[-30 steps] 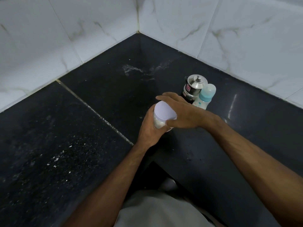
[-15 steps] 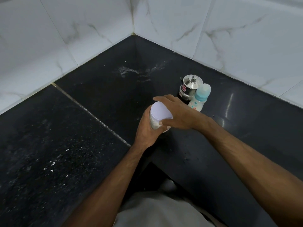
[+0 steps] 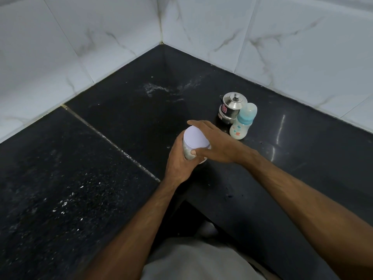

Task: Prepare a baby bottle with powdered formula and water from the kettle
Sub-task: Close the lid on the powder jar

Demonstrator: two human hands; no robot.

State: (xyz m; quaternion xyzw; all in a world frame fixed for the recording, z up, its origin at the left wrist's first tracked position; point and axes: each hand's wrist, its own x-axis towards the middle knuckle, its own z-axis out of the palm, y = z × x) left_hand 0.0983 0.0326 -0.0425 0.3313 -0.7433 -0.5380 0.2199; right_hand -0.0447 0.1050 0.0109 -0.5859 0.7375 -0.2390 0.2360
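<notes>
Left hand [image 3: 178, 162] is wrapped around the body of the formula jar [image 3: 188, 153], fingers closed on its side, holding it just above or at the surface of the countertop [image 3: 101, 188]; contact between jar base and counter cannot be confirmed. Right hand [image 3: 214, 144] is clamped over the white lid [image 3: 194, 138] from the far side, thumb pressed at the near rim and fingers curled over the far edge. The lid sits on the jar. Pale contents show through the jar wall below the lid.

The jar is held upright, near the inner edge of the black stone countertop, in front of the person.

Beyond the right hand, a small steel kettle [image 3: 231, 107] stands upright with its knobbed lid on and a red label on its side. The baby bottle [image 3: 243, 123] stands just beside it on the right, touching or nearly touching, its clear cap in place over a blue collar. Both are apart from the hands.

A pale smear [image 3: 159, 88] marks the counter towards the corner. White marble-pattern wall tiles [image 3: 201, 23] meet behind it. A grout seam [image 3: 109, 139] runs diagonally across the counter left of the hands.
</notes>
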